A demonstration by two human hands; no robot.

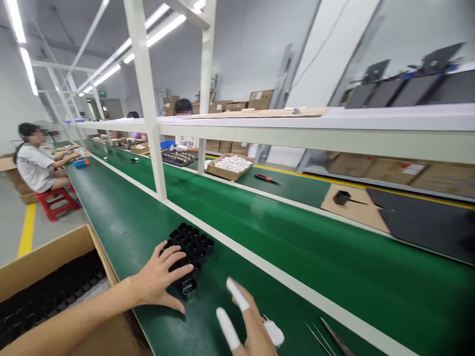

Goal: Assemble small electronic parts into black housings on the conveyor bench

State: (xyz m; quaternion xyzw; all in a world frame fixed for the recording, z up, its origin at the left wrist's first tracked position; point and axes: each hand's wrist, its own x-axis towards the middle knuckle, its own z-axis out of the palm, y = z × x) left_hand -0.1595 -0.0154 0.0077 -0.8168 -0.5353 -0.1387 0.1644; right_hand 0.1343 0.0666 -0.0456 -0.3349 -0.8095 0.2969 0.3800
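Label (413,169) on a carton (393,170) at the far wall: print too small for me to read; shirt (191,141) lettering opposite, likewise. My left hand (159,279): fingers spread over the clustered black plastic cups (193,241) on the green bench (122,217). My right hand (256,333): white-cotted digits apart, white piece (274,333) just beside. Pointed metal tools (337,338) near. White post (146,99) stands beyond the cups.

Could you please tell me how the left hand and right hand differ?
The left hand has bare fingers; the right hand wears white covers on two. The left hand spreads over black cups; the right hand is beside a white piece. Both are over the green bench.
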